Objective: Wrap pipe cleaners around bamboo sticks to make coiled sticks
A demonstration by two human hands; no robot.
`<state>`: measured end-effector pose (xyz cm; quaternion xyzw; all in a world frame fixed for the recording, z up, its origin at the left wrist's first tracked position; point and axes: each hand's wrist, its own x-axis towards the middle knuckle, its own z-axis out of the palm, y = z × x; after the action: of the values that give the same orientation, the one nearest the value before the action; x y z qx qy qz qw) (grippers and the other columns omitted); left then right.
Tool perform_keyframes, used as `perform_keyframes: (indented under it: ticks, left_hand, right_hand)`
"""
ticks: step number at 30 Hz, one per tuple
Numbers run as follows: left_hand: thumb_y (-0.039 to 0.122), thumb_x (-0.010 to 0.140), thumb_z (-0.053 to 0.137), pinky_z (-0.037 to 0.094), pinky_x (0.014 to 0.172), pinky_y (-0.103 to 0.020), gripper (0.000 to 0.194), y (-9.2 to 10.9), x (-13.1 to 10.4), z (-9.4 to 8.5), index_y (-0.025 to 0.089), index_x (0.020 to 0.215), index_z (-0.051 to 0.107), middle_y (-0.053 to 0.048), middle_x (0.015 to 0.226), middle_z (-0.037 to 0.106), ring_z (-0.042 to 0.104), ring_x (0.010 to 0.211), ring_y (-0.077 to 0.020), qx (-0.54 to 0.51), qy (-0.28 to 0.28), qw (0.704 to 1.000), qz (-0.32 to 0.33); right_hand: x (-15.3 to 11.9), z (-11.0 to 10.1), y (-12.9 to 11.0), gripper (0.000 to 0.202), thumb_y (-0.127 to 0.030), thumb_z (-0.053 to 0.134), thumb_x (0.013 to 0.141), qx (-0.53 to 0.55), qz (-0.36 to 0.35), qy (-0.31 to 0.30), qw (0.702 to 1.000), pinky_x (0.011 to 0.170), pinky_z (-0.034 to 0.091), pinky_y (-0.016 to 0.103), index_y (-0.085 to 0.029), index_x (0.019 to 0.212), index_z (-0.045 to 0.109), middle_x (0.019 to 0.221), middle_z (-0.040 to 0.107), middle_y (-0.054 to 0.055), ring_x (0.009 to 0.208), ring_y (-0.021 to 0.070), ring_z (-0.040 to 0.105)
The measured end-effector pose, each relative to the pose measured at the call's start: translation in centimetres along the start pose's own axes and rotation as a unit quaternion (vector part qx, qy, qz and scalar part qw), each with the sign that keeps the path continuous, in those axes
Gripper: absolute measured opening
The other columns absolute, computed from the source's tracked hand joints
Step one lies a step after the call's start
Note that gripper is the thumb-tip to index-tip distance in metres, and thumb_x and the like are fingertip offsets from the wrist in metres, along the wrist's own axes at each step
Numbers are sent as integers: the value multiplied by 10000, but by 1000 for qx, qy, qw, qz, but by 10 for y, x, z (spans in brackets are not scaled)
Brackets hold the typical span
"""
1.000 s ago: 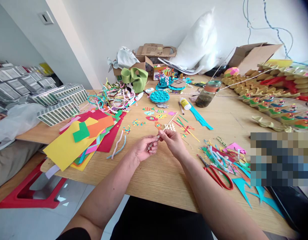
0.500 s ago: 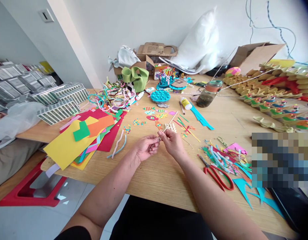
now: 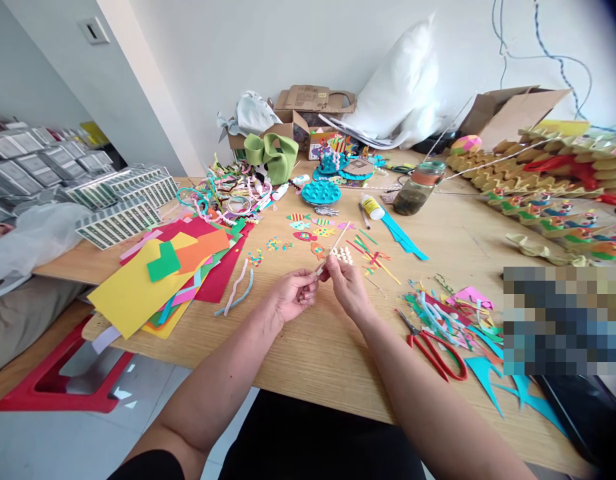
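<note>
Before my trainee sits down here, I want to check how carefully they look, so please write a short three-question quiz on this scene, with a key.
1. What does the person's right hand hold?
a) a glue bottle
b) a thin pale stick
c) a glass jar

2. True or false: the red-handled scissors lie on the table, in neither hand.

3. Fill in the colour: the green piece lies partly on a large ____ sheet.

Key: 1 b; 2 true; 3 yellow.
</note>
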<state>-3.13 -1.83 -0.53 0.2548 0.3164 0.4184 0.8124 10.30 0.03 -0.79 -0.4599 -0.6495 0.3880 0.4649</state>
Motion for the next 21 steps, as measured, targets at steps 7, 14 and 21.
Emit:
perform_keyframes:
  ticks: [7, 14, 21]
  left_hand:
    - [168, 727, 605, 192, 383, -162, 178, 0, -1, 2, 136, 627, 461, 45, 520, 379, 297, 394, -28, -17, -27, 999, -5]
    - [177, 708, 624, 199, 382, -155, 185, -3, -2, 5, 145, 643, 454, 41, 524, 419, 329, 394, -31, 11, 2, 1000, -4]
    - [167, 679, 639, 165, 370, -157, 197, -7, 1, 5, 145, 626, 450, 40, 492, 434, 313, 367, -24, 35, 62, 997, 29]
  right_hand:
    - [0, 1, 2, 430, -554, 479, 790, -6, -4, 6, 1000, 487, 314, 237, -181, 579, 454, 540, 443, -15, 513, 104, 394]
    - [-2, 2, 2, 379, -440, 470, 826, -107, -22, 40, 993, 463, 255, 233, -188, 550, 409, 501, 379, -37, 487, 93, 334]
    - [-3, 6, 6, 419, -464, 443, 840, -165, -31, 72, 983, 484, 255, 249, -196, 527, 367, 502, 388, -28, 492, 101, 340]
